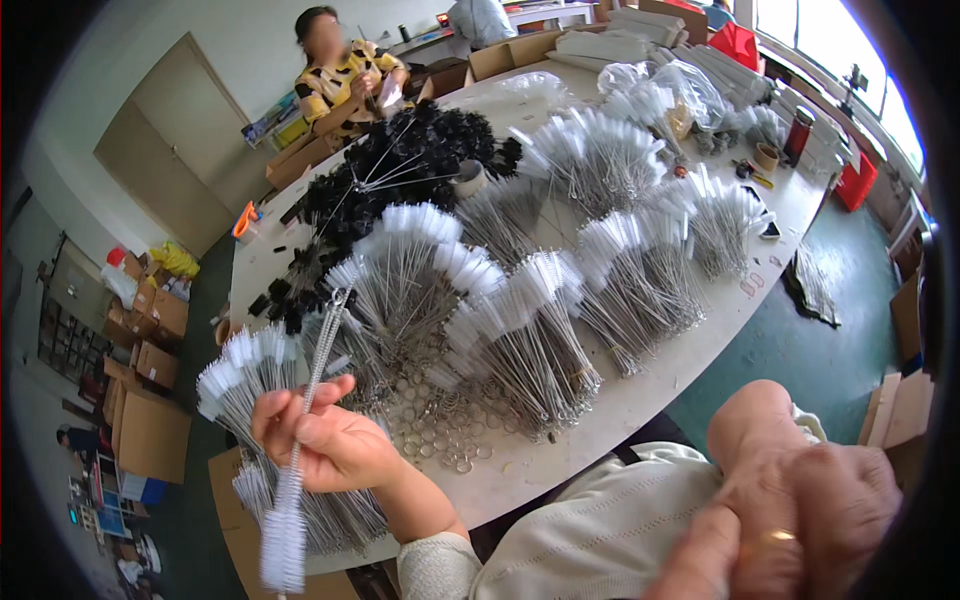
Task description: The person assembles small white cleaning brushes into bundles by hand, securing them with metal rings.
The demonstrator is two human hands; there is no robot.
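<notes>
Left grip (345, 445) pinches a white-bristled brush (284, 540); right grip (800, 500) (blurred, fingertips unclear) I cannot tell.

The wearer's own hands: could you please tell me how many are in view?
2. The left hand is at lower left, holding a white brush; the right hand is at lower right, close to the camera and partly blurred. Neither is wholly hidden.

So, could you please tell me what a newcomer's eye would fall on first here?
Probably the bundles of white-bristled wire brushes across the middle of the table, with a black heap behind them to the left. Closer in, the left hand holds a single brush, bristles down, at lower left, while the right hand looms large at lower right.
</notes>
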